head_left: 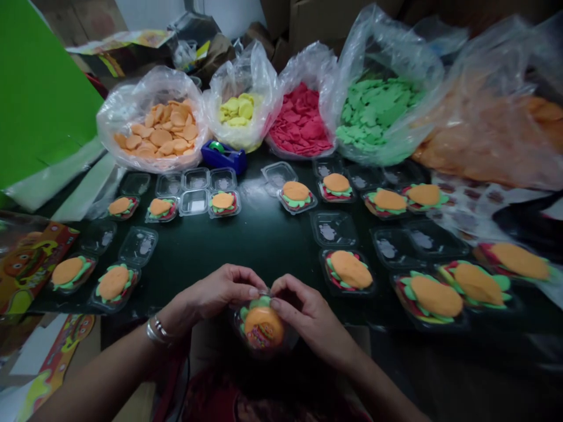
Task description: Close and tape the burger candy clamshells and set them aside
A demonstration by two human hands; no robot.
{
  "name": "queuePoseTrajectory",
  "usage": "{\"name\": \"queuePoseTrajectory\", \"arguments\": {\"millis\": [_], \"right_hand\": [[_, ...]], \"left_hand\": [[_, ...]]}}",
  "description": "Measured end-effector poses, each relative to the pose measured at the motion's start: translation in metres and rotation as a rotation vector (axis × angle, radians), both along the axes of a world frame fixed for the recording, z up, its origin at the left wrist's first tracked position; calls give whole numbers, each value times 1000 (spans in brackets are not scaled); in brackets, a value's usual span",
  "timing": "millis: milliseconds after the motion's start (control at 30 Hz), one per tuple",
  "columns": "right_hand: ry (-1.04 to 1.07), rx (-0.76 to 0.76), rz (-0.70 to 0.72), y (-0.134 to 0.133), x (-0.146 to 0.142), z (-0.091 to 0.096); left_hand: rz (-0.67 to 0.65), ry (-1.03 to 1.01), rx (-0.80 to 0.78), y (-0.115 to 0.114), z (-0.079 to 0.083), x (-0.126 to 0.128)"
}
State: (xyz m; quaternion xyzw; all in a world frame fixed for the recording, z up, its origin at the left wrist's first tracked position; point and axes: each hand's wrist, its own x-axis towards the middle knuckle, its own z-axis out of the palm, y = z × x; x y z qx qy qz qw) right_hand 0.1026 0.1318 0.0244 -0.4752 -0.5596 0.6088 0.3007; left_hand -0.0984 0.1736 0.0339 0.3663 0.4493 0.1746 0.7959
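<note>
Low in the middle of the head view, a clear plastic box (263, 329) holds a toy burger with an orange bun and green leaf, and a burger sticker shows on its lid. My left hand (229, 288) pinches the box's far edge between thumb and fingers. On the other side, my right hand (305, 310) grips the same edge, its thumb on the lid near the rim. Both hands are closed on the box, which hangs tilted just off the near table edge. Its underside is hidden.
Open clear boxes with burgers, such as this box (349, 271), stand left and right on the dark table (211, 246). Behind them are bags of orange (165, 132), yellow (237, 110), red (303, 120) and green pieces (378, 108), and a blue tape dispenser (223, 157).
</note>
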Motion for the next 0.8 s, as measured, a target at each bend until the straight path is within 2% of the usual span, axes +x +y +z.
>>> {"name": "queuePoseTrajectory", "arguments": {"millis": [100,200,333,433,567,633,700,800], "right_hand": [[53,-104,-14,-20,1,-6],[62,-154,0,-41,6,-17],[60,-208,47,-64,14,-27],[27,-227,61,-76,16,-27],[4,-226,63,-85,21,-26],[11,-212,27,-85,28,-29],[20,-193,-21,-83,40,-38],[-8,-151,-49,-82,64,-61]], "left_hand": [[-106,82,4,-20,3,9],[-141,180,55,-46,0,16],[-68,252,12,-79,-9,22],[2,257,-37,-97,-10,25],[27,237,7,-104,-7,35],[33,247,-8,-101,-12,45],[28,249,-19,-96,-24,58],[-26,239,52,-91,-56,83]]}}
